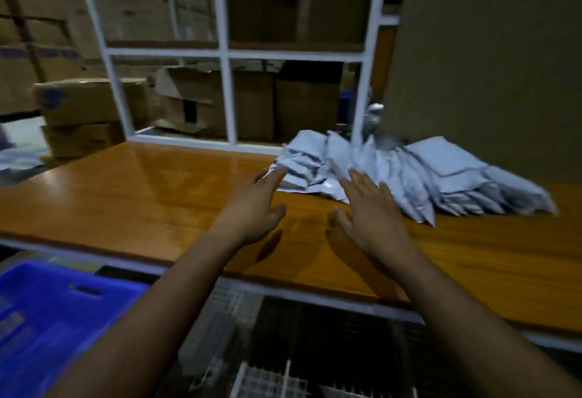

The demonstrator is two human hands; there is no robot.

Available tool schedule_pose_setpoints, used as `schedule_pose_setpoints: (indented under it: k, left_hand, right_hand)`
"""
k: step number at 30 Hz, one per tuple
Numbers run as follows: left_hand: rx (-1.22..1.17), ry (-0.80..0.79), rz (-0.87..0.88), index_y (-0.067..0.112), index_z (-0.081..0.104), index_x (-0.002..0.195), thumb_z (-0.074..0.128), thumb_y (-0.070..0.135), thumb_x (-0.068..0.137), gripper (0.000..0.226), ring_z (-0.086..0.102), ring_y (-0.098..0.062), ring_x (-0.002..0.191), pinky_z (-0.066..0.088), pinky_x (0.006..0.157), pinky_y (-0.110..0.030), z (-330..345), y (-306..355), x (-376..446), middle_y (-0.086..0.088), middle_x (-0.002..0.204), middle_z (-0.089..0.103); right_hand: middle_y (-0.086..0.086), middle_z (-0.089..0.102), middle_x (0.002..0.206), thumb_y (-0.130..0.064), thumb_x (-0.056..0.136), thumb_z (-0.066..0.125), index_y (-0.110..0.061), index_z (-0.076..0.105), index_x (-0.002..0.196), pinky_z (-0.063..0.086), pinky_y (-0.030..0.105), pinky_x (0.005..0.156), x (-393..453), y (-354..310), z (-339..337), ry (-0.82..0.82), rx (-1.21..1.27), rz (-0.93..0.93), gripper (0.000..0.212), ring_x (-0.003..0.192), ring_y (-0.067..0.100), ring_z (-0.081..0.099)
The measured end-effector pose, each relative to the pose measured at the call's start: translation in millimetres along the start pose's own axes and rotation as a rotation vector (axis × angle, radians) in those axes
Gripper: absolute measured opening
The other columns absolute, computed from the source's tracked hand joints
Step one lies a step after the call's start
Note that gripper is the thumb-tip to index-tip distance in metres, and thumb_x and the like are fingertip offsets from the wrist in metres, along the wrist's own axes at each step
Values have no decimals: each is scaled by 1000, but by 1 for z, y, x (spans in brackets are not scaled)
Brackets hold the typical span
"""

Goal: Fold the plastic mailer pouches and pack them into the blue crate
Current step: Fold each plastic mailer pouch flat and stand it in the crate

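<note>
A person's two bare forearms reach out over a glossy orange-brown wooden tabletop (pixel 157 196) toward a fanned heap of pale grey plastic mailer pouches (pixel 409 174) lying at the table's far right, against a plain dark wall. The left hand (pixel 255 208) is spread flat with fingers straight, its fingertips (pixel 280 172) at the near-left edge of the heap and holding nothing. The right hand (pixel 371 208) is likewise open and empty, palm down, fingers extended at the front of the pile; motion blur makes actual contact hard to judge. The blue plastic crate (pixel 47 319) with a slotted handle sits low at the near left, below the table's edge. Behind the table stands a white metal-framed shelving unit (pixel 223 51) with brown cardboard boxes (pixel 91 101) stacked around it.
</note>
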State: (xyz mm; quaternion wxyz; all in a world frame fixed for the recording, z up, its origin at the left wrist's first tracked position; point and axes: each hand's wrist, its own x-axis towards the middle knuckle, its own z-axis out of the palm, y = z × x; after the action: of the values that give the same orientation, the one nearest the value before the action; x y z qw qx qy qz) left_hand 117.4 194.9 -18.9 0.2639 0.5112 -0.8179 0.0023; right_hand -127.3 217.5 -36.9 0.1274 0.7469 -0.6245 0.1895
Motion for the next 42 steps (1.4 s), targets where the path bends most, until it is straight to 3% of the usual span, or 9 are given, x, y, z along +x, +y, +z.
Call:
schedule_pose_setpoints:
  k: [8, 13, 16, 20, 23, 30, 34, 37, 42]
  left_hand:
    - [-53, 4, 21, 30, 23, 157, 48, 38, 100, 63, 13, -20, 152, 20, 122, -43, 86, 52, 48, 3, 164, 27]
    - [-38, -26, 38, 26, 26, 157, 48, 39, 100, 62, 10, -18, 152, 20, 121, -42, 113, 48, 60, 2, 165, 25]
    - [-30, -9, 43, 25, 27, 157, 48, 40, 100, 62, 12, -19, 152, 23, 120, -43, 118, 46, 61, 3, 164, 26]
    - [-33, 16, 31, 24, 28, 156, 48, 40, 101, 61, 15, -21, 151, 24, 117, -44, 115, 48, 57, 3, 163, 29]
    - [-41, 23, 15, 24, 28, 156, 48, 38, 102, 60, 16, -22, 149, 25, 116, -44, 114, 49, 55, 2, 161, 33]
    - [-281, 76, -128, 37, 25, 155, 49, 40, 101, 59, 24, -25, 145, 34, 111, -48, 109, 48, 48, -5, 149, 43]
    - [-907, 351, -478, 53, 41, 137, 47, 59, 92, 46, 48, -24, 129, 46, 103, -57, 100, 32, 45, 1, 144, 48]
    - [-1090, 444, -689, 46, 50, 130, 51, 52, 93, 38, 54, -26, 122, 47, 102, -54, 87, 21, 41, 0, 137, 57]
    - [-1057, 300, -527, 42, 68, 114, 58, 55, 84, 35, 61, -21, 116, 52, 97, -56, 90, 19, 17, 9, 121, 67]
  right_hand:
    - [9, 13, 167, -43, 100, 47, -20, 23, 156, 18, 47, 122, -13, 90, 7, 5, -44, 258, 65, 152, 27, 15]
    - [9, 23, 163, -25, 99, 53, -21, 18, 157, 40, 38, 108, -13, 98, 18, 52, 108, 314, 68, 143, 27, 34]
    - [10, 58, 131, -12, 96, 57, -19, 29, 152, 53, 36, 85, -2, 103, 21, 207, 164, 409, 63, 114, 27, 58]
    - [9, 69, 108, -12, 95, 63, -11, 65, 119, 51, 32, 79, 4, 110, 23, 324, 257, 597, 24, 98, 24, 63]
    - [9, 71, 99, -12, 94, 66, -13, 67, 110, 53, 31, 75, 1, 116, 25, 429, 353, 653, 16, 92, 24, 66]
    - [0, 68, 124, 4, 89, 61, -20, 54, 102, 53, 25, 82, -13, 113, 13, 615, 532, 188, 28, 109, 13, 64]
    - [-1, 68, 124, 11, 80, 65, -36, 55, 100, 50, 20, 92, -27, 113, 12, 409, 547, -49, 52, 115, 9, 62]
    - [-7, 67, 126, 18, 73, 62, -32, 54, 86, 49, 17, 95, -40, 112, 12, 252, 607, -91, 52, 120, -2, 58]
    - [-13, 71, 118, 26, 68, 58, -16, 59, 79, 50, 20, 97, -63, 116, 12, 26, 670, -124, 43, 124, -2, 56]
